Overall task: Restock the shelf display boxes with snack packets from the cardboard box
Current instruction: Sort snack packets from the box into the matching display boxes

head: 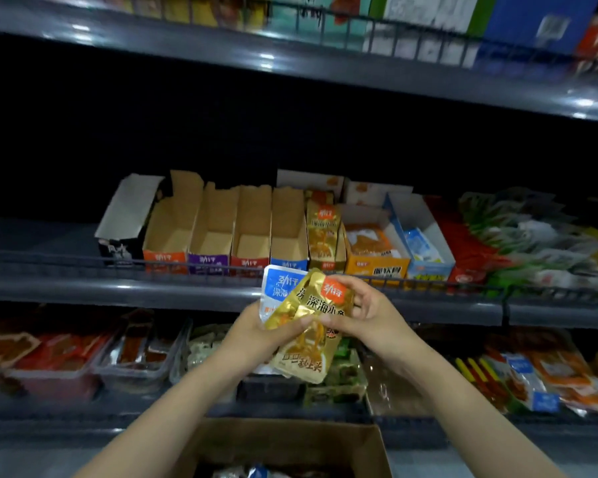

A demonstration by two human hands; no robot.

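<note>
My left hand [256,334] grips a small stack of snack packets from below: gold packets [311,326] in front and a blue-and-white packet [278,288] behind. My right hand [359,308] pinches the top gold packet at its upper right edge. Both hands hover in front of the middle shelf's rail. On that shelf stands a row of display boxes: orange [166,232], purple [211,236], red [251,236] and blue [289,232] ones look bare inside, and the gold box [325,236] holds gold packets. The cardboard box [283,446] is open below my forearms, with packets inside.
To the right of the row stand an orange box [377,250] and a light blue box [425,236] with packets, then loose bags [532,243]. A black box [121,222] stands at the left. The lower shelf [83,357] holds trays and packets. The upper shelf [325,63] overhangs.
</note>
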